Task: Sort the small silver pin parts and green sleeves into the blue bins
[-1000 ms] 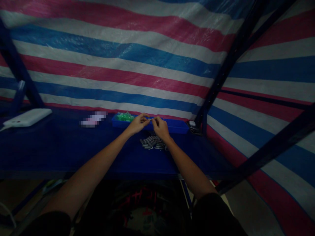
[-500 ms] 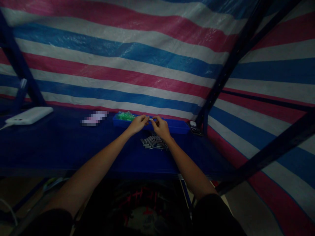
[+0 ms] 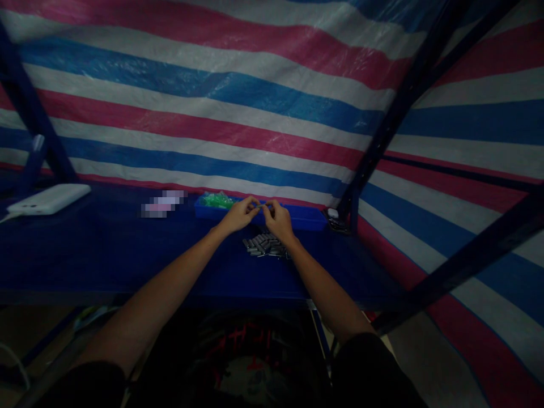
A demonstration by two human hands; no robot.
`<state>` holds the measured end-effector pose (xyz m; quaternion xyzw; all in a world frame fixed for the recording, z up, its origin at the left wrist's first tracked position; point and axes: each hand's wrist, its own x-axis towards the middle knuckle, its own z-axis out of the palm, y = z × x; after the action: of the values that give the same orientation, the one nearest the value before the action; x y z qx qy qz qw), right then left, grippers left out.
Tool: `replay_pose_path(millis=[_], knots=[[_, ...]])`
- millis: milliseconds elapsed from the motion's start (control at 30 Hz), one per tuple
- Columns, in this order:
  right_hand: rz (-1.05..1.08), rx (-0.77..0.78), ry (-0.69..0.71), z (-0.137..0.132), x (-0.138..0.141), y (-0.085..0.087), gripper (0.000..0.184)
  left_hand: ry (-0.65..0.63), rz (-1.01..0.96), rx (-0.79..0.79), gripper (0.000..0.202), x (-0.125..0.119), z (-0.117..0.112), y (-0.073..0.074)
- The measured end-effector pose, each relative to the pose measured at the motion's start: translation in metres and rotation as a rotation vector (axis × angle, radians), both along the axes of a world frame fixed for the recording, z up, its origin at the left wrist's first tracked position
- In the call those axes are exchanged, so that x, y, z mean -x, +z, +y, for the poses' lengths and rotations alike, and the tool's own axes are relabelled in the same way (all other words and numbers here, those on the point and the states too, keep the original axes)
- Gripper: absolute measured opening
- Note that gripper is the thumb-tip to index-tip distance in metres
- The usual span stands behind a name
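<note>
Part (image 3: 260,206) held above the tabletop (image 3: 127,249), toward its rear edge.
Metal pins (image 3: 264,245) lie piled on the tabletop, set back from the front edge. Above and beyond the pile, left hand (image 3: 240,215) and right hand (image 3: 279,220) face each other, each grip clamped on the part. A tray (image 3: 308,217) lies along the rear edge, green pieces (image 3: 217,200) in its left end. Behind it: striped sheet (image 3: 229,119).

Workshop, seemingly — striped sheeting (image 3: 212,116), blue frame (image 3: 385,136), metal parts (image 3: 264,245)

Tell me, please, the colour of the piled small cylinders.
The small cylinders look silvery grey, best in the head view.
</note>
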<state>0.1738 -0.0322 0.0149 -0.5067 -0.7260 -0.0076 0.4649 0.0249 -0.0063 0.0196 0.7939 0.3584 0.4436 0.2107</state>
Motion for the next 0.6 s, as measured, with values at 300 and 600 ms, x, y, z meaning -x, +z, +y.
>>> replay_pose_path(millis=[300,600], knots=[[0.018,-0.027,0.127,0.0021,-0.0034,-0.0021,0.028,0.017,-0.037,0.096,0.025,-0.0006,0.0062,-0.0002],[-0.004,-0.047,0.136,0.0001,-0.0026,0.0019,0.021,-0.035,-0.084,0.159,0.034,-0.0034,0.0020,0.0043]])
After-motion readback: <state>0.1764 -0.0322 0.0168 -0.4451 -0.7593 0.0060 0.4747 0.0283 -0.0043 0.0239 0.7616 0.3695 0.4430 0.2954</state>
